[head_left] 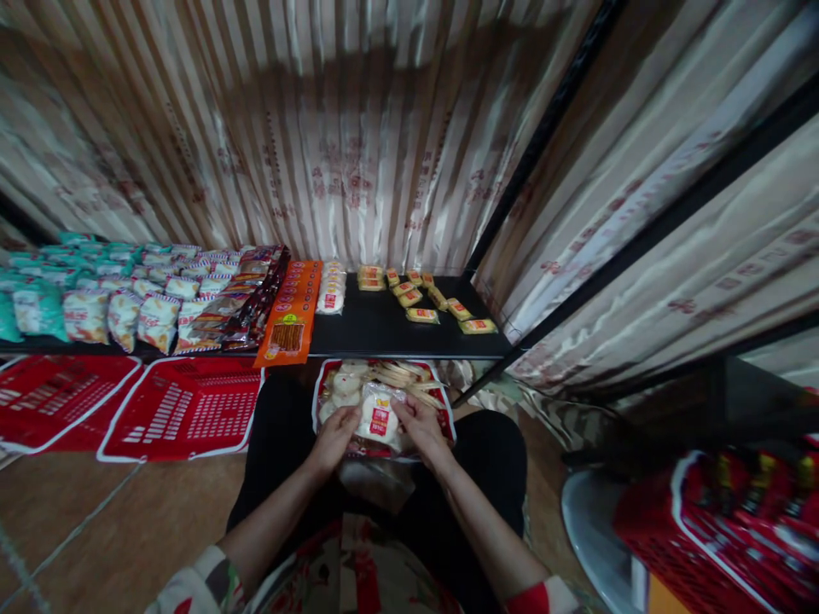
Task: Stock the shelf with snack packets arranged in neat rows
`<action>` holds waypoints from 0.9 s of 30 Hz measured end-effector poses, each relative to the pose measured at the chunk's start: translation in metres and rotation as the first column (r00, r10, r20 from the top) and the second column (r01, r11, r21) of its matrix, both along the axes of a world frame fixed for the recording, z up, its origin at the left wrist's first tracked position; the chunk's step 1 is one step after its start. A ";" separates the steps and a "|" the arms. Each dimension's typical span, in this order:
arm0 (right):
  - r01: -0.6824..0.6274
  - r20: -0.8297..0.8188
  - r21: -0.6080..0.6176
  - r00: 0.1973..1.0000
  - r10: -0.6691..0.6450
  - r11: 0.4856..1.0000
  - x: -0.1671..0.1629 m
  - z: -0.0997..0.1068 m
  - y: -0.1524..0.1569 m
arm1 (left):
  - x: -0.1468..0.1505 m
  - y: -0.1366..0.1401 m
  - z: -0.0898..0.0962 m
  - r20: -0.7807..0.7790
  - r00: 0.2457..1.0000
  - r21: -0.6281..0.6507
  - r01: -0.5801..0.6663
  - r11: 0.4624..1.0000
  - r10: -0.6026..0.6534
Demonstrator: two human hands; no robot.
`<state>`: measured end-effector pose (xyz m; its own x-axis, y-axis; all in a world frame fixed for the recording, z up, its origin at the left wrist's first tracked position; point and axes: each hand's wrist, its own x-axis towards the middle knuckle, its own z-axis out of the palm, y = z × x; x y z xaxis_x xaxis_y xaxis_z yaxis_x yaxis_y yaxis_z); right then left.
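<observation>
Between my two hands is a clear packet of round white crackers (380,418) with a red and yellow label facing up. My left hand (333,439) pinches its left side, and my right hand (422,431) grips the right side. Beneath the packet, a red basket (317,384) with a white rim sits between my knees. It holds more white round packets (347,381) and several long pale packets (400,373). On the black shelf (377,328) ahead stand a row of similar white packets (331,288) and scattered small yellow packets (409,294).
Left on the shelf are an orange bag (289,315), brown bags (252,294) and rows of white and teal bags (86,311). Red baskets (185,405) lie on the floor below. A black post (543,128) rises at the shelf's right end. Another red basket (678,529) with red packets stands at right.
</observation>
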<state>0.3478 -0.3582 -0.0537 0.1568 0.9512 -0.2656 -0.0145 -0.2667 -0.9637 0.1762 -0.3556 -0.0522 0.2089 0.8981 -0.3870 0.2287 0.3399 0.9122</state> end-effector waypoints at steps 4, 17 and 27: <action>-0.033 -0.028 -0.008 0.999 0.033 0.999 -0.009 0.007 -0.004 | 0.005 -0.003 -0.002 0.169 0.985 -0.018 -0.024 1.000 0.027; -0.129 0.092 0.034 0.988 0.126 0.991 -0.012 0.024 0.033 | 0.006 0.042 0.008 0.211 0.961 -0.005 -0.180 0.984 0.177; -0.112 0.200 0.086 0.975 0.093 0.990 -0.027 0.028 0.143 | 0.001 0.111 0.005 -0.165 0.917 0.395 -0.276 0.876 0.363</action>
